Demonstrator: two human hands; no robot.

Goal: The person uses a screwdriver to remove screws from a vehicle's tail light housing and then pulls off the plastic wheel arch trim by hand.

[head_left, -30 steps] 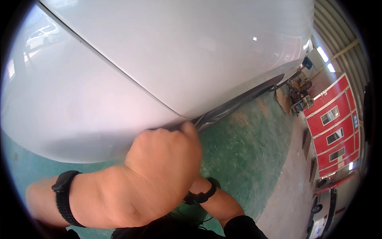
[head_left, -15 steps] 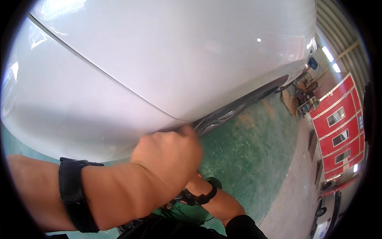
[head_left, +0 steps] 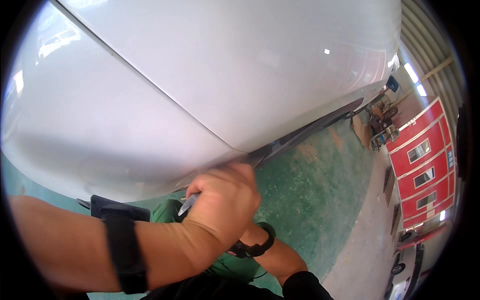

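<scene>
My left hand (head_left: 222, 197) is closed in a fist at the lower edge of a silvery-white car body (head_left: 200, 65), close to where a panel seam (head_left: 165, 95) meets that edge. From the fist's near side sticks the pointed end of a grey tool (head_left: 188, 204); the rest is hidden in the fingers, which are partly smeared by motion. A black strap (head_left: 125, 250) with a flat dark device (head_left: 120, 207) circles my left wrist. My right forearm (head_left: 280, 257), with a black wristband (head_left: 262, 245), comes from below; my right hand is hidden behind the left.
The dark sill (head_left: 300, 134) runs along the car's lower edge over a green floor (head_left: 310, 200). Something green (head_left: 235, 267) lies beneath my arms. A red panelled structure with windows (head_left: 422, 165) stands at right, with assorted equipment (head_left: 382, 125) near it.
My left fist has shifted slightly right and its forearm has turned. The grey tool's end and the dark wrist device now show more. My right forearm has hardly moved.
</scene>
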